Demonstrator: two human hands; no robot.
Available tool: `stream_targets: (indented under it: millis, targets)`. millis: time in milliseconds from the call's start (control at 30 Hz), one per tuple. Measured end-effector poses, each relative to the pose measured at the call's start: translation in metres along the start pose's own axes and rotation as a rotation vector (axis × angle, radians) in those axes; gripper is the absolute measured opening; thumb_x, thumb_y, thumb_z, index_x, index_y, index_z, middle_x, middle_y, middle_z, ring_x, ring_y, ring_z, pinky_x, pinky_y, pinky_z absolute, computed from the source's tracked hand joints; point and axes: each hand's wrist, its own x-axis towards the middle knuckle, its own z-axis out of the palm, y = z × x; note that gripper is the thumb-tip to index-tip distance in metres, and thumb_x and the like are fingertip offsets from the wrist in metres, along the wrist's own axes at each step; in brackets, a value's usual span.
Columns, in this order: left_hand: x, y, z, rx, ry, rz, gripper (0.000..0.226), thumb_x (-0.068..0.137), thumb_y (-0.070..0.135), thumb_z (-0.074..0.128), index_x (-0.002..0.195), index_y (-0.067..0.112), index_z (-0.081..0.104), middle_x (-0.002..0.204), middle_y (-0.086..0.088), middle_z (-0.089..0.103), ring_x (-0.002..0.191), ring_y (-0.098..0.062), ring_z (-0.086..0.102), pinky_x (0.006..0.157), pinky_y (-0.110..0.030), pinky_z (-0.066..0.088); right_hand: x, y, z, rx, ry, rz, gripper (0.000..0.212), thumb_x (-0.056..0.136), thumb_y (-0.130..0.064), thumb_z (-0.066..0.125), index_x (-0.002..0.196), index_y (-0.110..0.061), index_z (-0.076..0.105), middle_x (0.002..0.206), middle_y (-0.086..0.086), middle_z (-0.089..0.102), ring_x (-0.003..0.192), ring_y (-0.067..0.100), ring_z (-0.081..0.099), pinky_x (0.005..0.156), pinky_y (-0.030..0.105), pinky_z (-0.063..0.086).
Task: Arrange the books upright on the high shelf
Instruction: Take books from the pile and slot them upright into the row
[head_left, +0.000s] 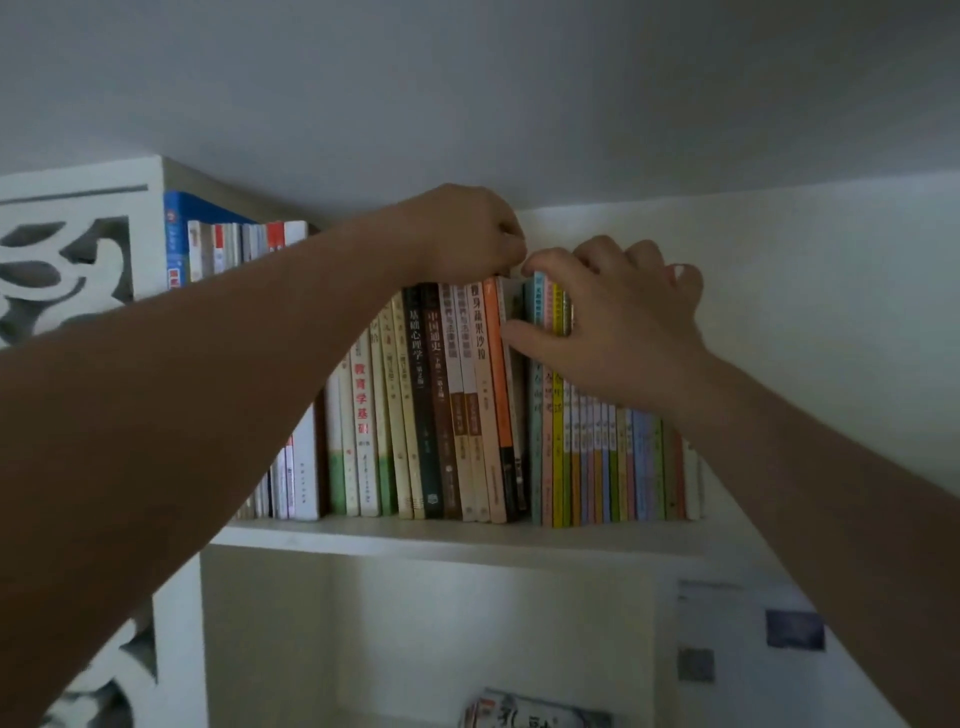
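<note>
Head view: two hands, left (467, 234) and right (623, 322), each gripping tops of upright books (467, 395), one shelf (467, 535).

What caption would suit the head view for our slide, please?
Both hands, left hand and right hand, steady upright books on the high shelf.

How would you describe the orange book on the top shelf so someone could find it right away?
Look at the high white shelf and its row of upright books. Near the middle, just below where the left hand and right hand meet, stands the orange book. It has the only bright orange spine, between a cream spine on its left and pastel thin books on its right.
</note>
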Motion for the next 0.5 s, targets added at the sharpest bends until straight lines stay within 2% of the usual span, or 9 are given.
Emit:
stream_targets:
  millis: [133,233,267,300,400,500]
  targets:
    - [0.001,-0.001,-0.001,0.059,-0.061,0.019,0.041,0.104,0.044,0.048,0.135,0.023,0.067,0.131,-0.002,0.066,0.110,-0.017,0.058,0.091,-0.034,0.047,-0.003,0.000,0.002,-0.014,0.011,0.014,0.066,0.084,-0.084,0.048,0.143,-0.053,0.040,0.136,-0.005,0.051,0.130,0.030,0.041,0.105,0.057,0.028]
    - [0.005,0.000,0.000,-0.037,-0.155,-0.009,0.041,0.108,0.038,0.043,0.140,0.021,0.062,0.142,0.000,0.060,0.130,-0.022,0.056,0.109,-0.035,0.042,-0.004,0.000,0.003,-0.022,0.011,0.025,0.061,0.087,-0.079,0.049,0.142,-0.053,0.041,0.137,-0.006,0.051,0.131,0.030,0.041,0.106,0.056,0.028]
    - [0.006,0.000,-0.001,-0.148,-0.199,-0.033,0.041,0.109,0.037,0.043,0.144,0.022,0.059,0.145,0.001,0.059,0.133,-0.022,0.055,0.110,-0.033,0.040,-0.005,0.001,0.003,-0.027,0.012,0.025,0.061,0.087,-0.077,0.049,0.142,-0.053,0.040,0.138,-0.006,0.051,0.131,0.029,0.041,0.106,0.057,0.028]
    - [0.007,-0.002,-0.003,-0.303,-0.253,-0.074,0.042,0.108,0.040,0.045,0.143,0.023,0.061,0.144,-0.004,0.062,0.129,-0.026,0.060,0.108,-0.037,0.044,-0.005,0.001,0.004,-0.030,0.013,0.024,0.060,0.088,-0.076,0.048,0.143,-0.053,0.039,0.138,-0.006,0.050,0.131,0.029,0.040,0.107,0.057,0.028]
    - [0.009,-0.018,-0.013,-0.786,-0.430,-0.174,0.054,0.107,0.052,0.037,0.128,0.017,0.072,0.124,-0.021,0.072,0.109,-0.037,0.071,0.103,-0.049,0.051,-0.007,0.004,0.003,-0.037,-0.006,0.024,0.062,0.088,-0.079,0.041,0.144,-0.054,0.034,0.139,-0.007,0.048,0.131,0.028,0.039,0.107,0.057,0.027]
    - [0.015,-0.041,-0.016,-1.054,-0.436,-0.189,0.067,0.108,0.057,0.021,0.143,0.015,0.060,0.129,-0.018,0.071,0.117,-0.033,0.070,0.102,-0.046,0.048,-0.005,0.004,0.000,-0.052,-0.042,0.017,0.061,0.087,-0.080,0.035,0.143,-0.054,0.030,0.143,-0.007,0.046,0.132,0.028,0.037,0.107,0.057,0.027]
